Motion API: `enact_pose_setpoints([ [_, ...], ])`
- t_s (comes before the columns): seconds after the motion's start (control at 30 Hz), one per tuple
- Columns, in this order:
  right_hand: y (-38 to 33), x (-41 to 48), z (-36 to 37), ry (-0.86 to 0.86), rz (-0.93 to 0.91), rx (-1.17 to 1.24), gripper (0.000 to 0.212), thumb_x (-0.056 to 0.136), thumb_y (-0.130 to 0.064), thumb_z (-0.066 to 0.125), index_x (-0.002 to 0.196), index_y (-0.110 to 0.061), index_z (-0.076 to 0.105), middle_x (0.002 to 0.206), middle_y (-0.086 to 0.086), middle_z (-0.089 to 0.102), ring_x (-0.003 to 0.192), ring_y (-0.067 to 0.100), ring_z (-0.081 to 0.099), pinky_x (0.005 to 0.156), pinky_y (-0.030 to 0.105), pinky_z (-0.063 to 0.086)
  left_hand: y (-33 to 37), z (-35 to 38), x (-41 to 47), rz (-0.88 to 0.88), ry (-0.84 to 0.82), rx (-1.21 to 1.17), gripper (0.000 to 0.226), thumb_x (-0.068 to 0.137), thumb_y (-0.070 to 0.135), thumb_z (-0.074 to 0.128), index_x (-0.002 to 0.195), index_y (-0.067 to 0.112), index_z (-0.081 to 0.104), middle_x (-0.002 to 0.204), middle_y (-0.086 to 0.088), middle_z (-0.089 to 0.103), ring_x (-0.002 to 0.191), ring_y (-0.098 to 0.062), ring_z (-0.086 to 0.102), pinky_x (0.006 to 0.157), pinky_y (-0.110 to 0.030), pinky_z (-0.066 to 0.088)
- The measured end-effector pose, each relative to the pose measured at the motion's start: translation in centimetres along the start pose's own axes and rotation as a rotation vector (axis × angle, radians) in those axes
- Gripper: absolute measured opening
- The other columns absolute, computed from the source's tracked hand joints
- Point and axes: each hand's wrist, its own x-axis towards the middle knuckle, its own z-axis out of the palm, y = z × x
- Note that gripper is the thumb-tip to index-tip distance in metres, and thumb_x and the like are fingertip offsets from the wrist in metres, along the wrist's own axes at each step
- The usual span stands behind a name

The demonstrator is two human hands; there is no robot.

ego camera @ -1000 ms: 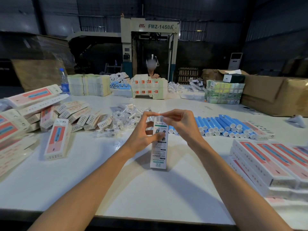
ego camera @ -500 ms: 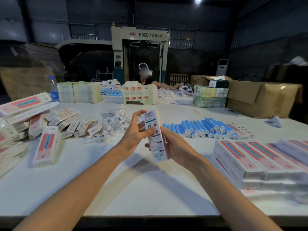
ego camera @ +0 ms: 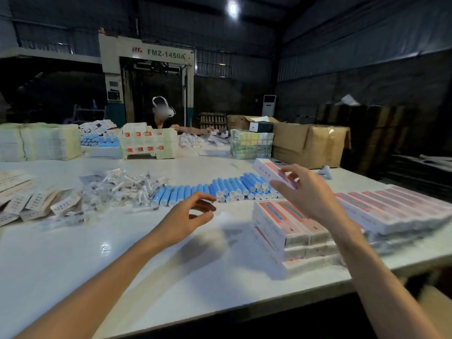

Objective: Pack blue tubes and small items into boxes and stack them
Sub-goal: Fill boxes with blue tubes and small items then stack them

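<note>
My left hand (ego camera: 186, 217) hangs just above the white table (ego camera: 122, 253), its fingers loosely bent and released, with nothing between them. My right hand (ego camera: 310, 194) is raised higher, with fingers spread. Between its thumb and the other fingers I see the near end of a pink-and-white box (ego camera: 269, 170), but this part is blurred and I cannot tell if I am grasping it or if my fingers are only in front of it.

Just beyond my left fingertips lie the blue tubes (ego camera: 227, 187), in one row that reaches to my right thumb. To the left of them is a heap of small clear bags (ego camera: 122, 189), and further left some flat cartons (ego camera: 36, 199). Under my right wrist and to its right stands the stack of packed boxes (ego camera: 291, 223), pink faces up. My right hand covers the right end of the tube row. Far beyond my fingers a person (ego camera: 161, 118) sits at the other side of the table, before a machine (ego camera: 146, 69), with a brown cardboard carton (ego camera: 310, 143) to the right.

The box has its long axis running from far-left to near-right, toward my right palm. The tubes lie flat with their long axes pointing away from me, a little slanted, and the right ones have white ends toward me.
</note>
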Motion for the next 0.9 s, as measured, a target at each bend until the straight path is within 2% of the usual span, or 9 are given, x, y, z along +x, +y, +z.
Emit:
enact_pose_setpoints([
  [0.13,6.0,0.0,-2.8,0.016,0.072,-0.503,0.033,0.095,-0.047,0.068,0.110,-0.017,0.068,0.119,0.009,0.057,0.107,0.030,0.058,0.072,0.037,0.044,-0.7,1.0,-0.8,0.042,-0.030,0.171,0.023,0.102,0.010,0.070,0.118,0.026,0.071,0.115,0.011,0.075,0.110,-0.002,0.067,0.094,-0.020,0.052],
  [0.2,8.0,-0.5,-3.2,0.002,0.103,-0.625,0.033,0.094,-0.046,0.068,0.108,-0.015,0.067,0.123,0.013,0.059,0.108,0.030,0.058,0.075,0.039,0.049,-1.3,1.2,-1.5,0.045,-0.013,0.220,0.024,0.102,0.008,0.069,0.114,0.028,0.073,0.112,0.014,0.075,0.109,0.000,0.066,0.096,-0.019,0.050],
  [0.3,9.5,-1.2,-2.9,0.017,0.099,-0.697,0.039,0.095,-0.050,0.067,0.118,-0.019,0.065,0.119,0.004,0.059,0.104,0.022,0.055,0.081,0.038,0.053,-2.2,1.1,-2.1,0.022,-0.038,0.280,0.024,0.103,0.011,0.067,0.110,0.033,0.074,0.110,0.020,0.074,0.109,0.001,0.064,0.096,-0.017,0.048],
  [0.43,10.4,-1.8,-1.8,-0.022,0.085,-0.810,0.042,0.099,-0.053,0.060,0.130,-0.026,0.062,0.128,-0.001,0.061,0.116,0.022,0.055,0.099,0.039,0.045,-3.2,0.8,-2.2,0.038,-0.118,0.356,0.020,0.104,0.016,0.065,0.107,0.035,0.073,0.109,0.028,0.068,0.113,0.000,0.060,0.091,-0.013,0.048],
  [0.6,10.6,-2.0,-1.8,-0.009,0.076,-0.831,0.041,0.101,-0.051,0.058,0.133,-0.025,0.061,0.128,-0.002,0.063,0.117,0.021,0.057,0.097,0.037,0.048,-4.2,1.0,-2.0,0.045,-0.171,0.371,0.023,0.104,0.015,0.067,0.106,0.037,0.073,0.109,0.027,0.066,0.115,0.000,0.059,0.089,-0.008,0.048],
  [0.7,9.1,-2.1,-1.6,0.009,0.066,-0.879,0.041,0.101,-0.048,0.059,0.129,-0.020,0.064,0.127,0.003,0.064,0.114,0.024,0.060,0.097,0.041,0.049,-4.3,1.1,-1.9,0.044,-0.176,0.379,0.022,0.104,0.017,0.066,0.107,0.037,0.073,0.109,0.024,0.067,0.115,0.000,0.058,0.089,-0.009,0.048],
  [0.73,8.1,-2.0,-1.3,0.079,0.035,-0.810,0.038,0.101,-0.044,0.061,0.124,-0.016,0.067,0.122,0.007,0.066,0.109,0.027,0.062,0.093,0.044,0.050,-4.2,1.1,-1.9,0.045,-0.173,0.390,0.021,0.104,0.018,0.065,0.108,0.036,0.073,0.109,0.023,0.067,0.115,0.000,0.058,0.089,-0.009,0.049],
  [0.8,4.8,-1.9,-0.2,0.221,-0.023,-0.469,0.030,0.100,-0.037,0.065,0.116,-0.013,0.072,0.109,0.008,0.071,0.096,0.028,0.064,0.083,0.044,0.052,-4.0,1.2,-1.8,0.038,-0.152,0.423,0.020,0.103,0.018,0.065,0.107,0.036,0.073,0.107,0.020,0.069,0.111,0.001,0.060,0.087,-0.011,0.049],
  [0.9,-2.2,-1.3,3.1,0.179,-0.067,0.192,0.016,0.100,-0.026,0.067,0.109,-0.016,0.074,0.093,-0.005,0.073,0.083,0.012,0.067,0.073,0.035,0.056,-3.8,1.1,-1.5,0.019,-0.064,0.416,0.023,0.101,0.011,0.063,0.107,0.030,0.076,0.106,0.014,0.073,0.100,-0.003,0.066,0.088,-0.025,0.053],
])
